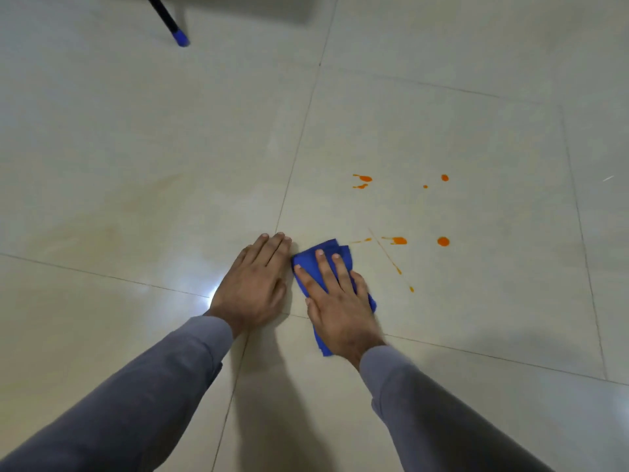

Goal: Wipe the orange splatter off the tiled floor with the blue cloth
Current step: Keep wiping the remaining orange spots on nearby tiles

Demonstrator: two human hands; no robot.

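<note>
Pressing blue cloth, orange splatter beside

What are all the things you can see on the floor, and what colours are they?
blue cloth: one, blue, folded, flat on the floor under the right hand
orange splatter: several drops and streaks, orange, on the tile beyond and to the right of the cloth; the nearest streak lies just past the cloth's far corner
tiled floor: one, pale cream, glossy, with thin dark joint lines
black pole with a blue tip: one, black and blue, far left at the top of the view, tip on the floor
left hand: one, flat on the bare floor beside the cloth, grey sleeve
right hand: one, fingers spread, pressing on the cloth, grey sleeve
</note>
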